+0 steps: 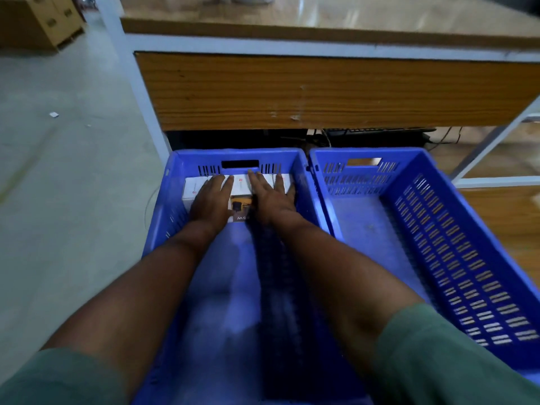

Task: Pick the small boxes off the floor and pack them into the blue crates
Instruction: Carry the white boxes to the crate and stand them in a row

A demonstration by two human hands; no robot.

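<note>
Left hand (211, 200) and right hand (270, 197), fingers straight and flat, press on small boxes (241, 186) rowed against the far wall of the left crate (163, 211); right crate (438, 217) alongside, table (321, 92) beyond.

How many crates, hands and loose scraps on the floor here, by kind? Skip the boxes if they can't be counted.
Blue crates: 2, the left crate and the right crate
Hands: 2, the left hand and the right hand, both flat on the white boxes
Floor scraps: 1 white scrap
Boxes: count unclear under the hands
Total: 5
</note>
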